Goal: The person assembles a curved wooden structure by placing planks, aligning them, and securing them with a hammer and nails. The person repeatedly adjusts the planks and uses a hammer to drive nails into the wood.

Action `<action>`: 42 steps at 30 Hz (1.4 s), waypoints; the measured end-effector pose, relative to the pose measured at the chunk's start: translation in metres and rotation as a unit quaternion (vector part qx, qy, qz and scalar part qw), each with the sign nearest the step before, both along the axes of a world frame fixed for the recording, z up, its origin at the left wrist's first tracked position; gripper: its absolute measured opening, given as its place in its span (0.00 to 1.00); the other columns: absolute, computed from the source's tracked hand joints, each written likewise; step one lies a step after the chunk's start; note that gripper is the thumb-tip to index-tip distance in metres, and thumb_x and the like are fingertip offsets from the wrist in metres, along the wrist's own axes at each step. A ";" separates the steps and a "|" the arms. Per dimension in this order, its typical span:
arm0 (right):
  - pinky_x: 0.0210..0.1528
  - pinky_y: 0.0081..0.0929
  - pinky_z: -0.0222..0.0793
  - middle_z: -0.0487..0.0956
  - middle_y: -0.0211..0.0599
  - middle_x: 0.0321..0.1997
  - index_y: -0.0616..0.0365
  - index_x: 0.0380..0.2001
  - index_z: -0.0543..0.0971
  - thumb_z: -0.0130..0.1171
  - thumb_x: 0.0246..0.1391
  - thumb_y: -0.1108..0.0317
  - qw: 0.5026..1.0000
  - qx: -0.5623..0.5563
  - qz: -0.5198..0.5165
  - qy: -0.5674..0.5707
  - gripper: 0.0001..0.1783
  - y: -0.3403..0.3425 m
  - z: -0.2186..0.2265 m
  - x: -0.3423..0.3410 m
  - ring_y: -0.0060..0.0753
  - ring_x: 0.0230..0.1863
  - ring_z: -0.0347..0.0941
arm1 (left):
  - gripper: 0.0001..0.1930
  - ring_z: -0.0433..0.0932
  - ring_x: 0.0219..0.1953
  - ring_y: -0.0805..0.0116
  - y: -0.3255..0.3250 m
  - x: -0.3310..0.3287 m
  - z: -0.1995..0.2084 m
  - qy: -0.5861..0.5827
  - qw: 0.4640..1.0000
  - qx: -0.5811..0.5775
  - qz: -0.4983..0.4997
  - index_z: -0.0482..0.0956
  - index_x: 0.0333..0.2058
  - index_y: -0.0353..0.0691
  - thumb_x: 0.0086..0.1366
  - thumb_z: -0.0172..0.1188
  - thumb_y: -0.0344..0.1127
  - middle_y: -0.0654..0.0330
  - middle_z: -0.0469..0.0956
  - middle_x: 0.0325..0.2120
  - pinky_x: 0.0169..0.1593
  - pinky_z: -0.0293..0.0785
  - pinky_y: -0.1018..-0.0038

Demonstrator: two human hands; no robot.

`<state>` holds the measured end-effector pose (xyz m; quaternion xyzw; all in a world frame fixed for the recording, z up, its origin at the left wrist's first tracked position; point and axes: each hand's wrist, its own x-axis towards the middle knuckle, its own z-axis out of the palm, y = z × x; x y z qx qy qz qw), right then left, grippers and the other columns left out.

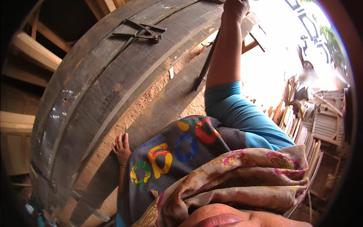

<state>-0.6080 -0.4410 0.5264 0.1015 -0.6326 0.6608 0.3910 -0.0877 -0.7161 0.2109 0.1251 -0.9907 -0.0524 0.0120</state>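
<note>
My right arm, in a blue sleeve, stretches to the far top edge. My right hand (235, 9) is closed there above the far end of the planks; what it grips, if anything, is cut off by the picture's edge. At the lower left, my left hand (121, 150) lies with fingers stretched out on a lower dark board (151, 117), holding nothing. Pincers (151, 37) with handles spread lie on the large dark wooden planks (124, 75), beyond my left hand. A thin dark strip (206, 68), its kind unclear, slants beside my right forearm.
Pale timber pieces (36, 51) stand at the left. A small dark tool (41, 174) lies on the planks' near left end. Stacked wood (302, 128) lines the right side. Beyond is a bright yard with a wheeled vehicle (308, 65). Reddish debris (151, 90) shows between the boards.
</note>
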 end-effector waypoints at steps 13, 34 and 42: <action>0.22 0.32 0.58 0.67 0.33 0.21 0.55 0.27 0.70 0.50 0.60 0.49 0.928 0.368 0.046 -0.024 0.19 -0.061 -0.032 -0.007 0.29 0.20 0.62 | 0.58 0.54 0.66 0.55 0.000 -0.004 0.025 0.008 0.996 0.094 0.002 0.56 0.66 0.54 0.36 0.65 0.73 0.54 0.57 0.62 0.65 0.43 0.43; 0.38 0.41 0.76 0.79 0.43 0.36 0.48 0.46 0.72 0.42 0.61 0.40 0.469 0.743 0.382 0.288 0.25 -0.352 -0.055 0.333 0.43 0.39 0.80 | 0.56 0.44 0.68 0.45 -0.002 0.000 0.023 0.085 0.989 0.115 -0.041 0.59 0.64 0.48 0.40 0.65 0.72 0.46 0.47 0.65 0.68 0.37 0.45; 0.56 0.48 0.66 0.73 0.46 0.49 0.42 0.49 0.72 0.56 0.52 0.42 0.449 0.728 0.285 0.432 0.26 -0.390 -0.184 0.299 0.51 0.55 0.68 | 0.55 0.41 0.67 0.35 0.001 -0.002 0.035 0.133 0.979 0.144 -0.058 0.60 0.63 0.43 0.41 0.64 0.71 0.38 0.45 0.63 0.67 0.38 0.41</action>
